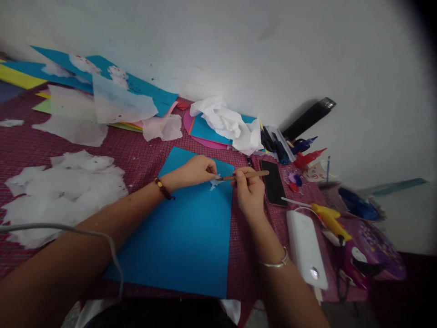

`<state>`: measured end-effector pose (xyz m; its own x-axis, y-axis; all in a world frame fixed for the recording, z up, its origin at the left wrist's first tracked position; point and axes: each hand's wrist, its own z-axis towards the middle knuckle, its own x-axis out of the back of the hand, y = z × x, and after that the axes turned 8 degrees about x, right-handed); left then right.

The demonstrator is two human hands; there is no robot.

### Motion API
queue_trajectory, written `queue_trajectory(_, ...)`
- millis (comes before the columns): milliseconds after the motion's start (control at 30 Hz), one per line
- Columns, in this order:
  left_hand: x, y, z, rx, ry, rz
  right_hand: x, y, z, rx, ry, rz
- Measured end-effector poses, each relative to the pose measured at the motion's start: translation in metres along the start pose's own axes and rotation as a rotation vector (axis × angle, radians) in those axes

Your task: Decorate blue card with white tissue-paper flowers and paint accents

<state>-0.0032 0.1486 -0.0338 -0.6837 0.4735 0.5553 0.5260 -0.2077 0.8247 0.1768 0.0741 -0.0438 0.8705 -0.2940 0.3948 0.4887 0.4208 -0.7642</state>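
Observation:
My left hand [198,170] is over the upper part of a blue paper sheet [184,237], its fingers pinched on a small scrap of white tissue paper [215,183]. From the right, my right hand [250,190] grips a slim wooden stick [256,174] between thumb and fingers. The stick's narrow, dark tip points left and meets the scrap by my left fingertips; whether it ends in bristles is too small to tell. A heap of torn white tissue [68,191] lies left of the blue sheet.
Crumpled white tissue [221,120] lies behind the sheet, near a wall. A phone [273,183], a white power strip [306,246], a yellow glue gun [329,221] and a red paint tube [309,158] crowd the right. A grey cable [68,226] crosses my left forearm.

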Motion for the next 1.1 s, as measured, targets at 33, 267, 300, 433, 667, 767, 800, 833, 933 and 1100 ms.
queue_trajectory(33,0.0,0.0,0.0,-0.002,-0.003,-0.002,0.0,0.0,0.0,0.004,0.006,0.002)
queue_trajectory(267,0.0,0.0,0.001,-0.006,0.002,-0.028,0.0,0.002,0.0,-0.022,-0.014,-0.017)
queue_trajectory(300,0.0,-0.001,0.001,-0.003,0.038,-0.042,0.0,0.002,0.0,-0.025,-0.016,-0.019)
queue_trajectory(433,0.001,-0.007,0.003,0.061,0.17,-0.071,-0.002,0.002,0.0,-0.028,-0.026,-0.007)
queue_trajectory(667,0.005,-0.013,0.005,0.112,0.182,-0.081,-0.003,0.0,0.001,-0.005,-0.031,0.01)
queue_trajectory(767,0.004,-0.014,0.005,0.114,0.182,-0.071,-0.003,0.001,0.001,-0.001,-0.032,0.014)
queue_trajectory(800,0.004,-0.014,0.005,0.117,0.183,-0.067,-0.004,0.002,0.0,-0.001,-0.032,0.014)
queue_trajectory(833,0.004,-0.014,0.005,0.119,0.183,-0.063,-0.004,0.002,0.0,-0.001,-0.032,0.011)
queue_trajectory(933,0.003,-0.015,0.005,0.118,0.186,-0.051,-0.004,0.003,0.0,0.003,-0.035,-0.017)
queue_trajectory(1100,0.003,-0.015,0.004,0.107,0.189,-0.043,-0.004,0.003,0.001,0.017,-0.067,-0.071)
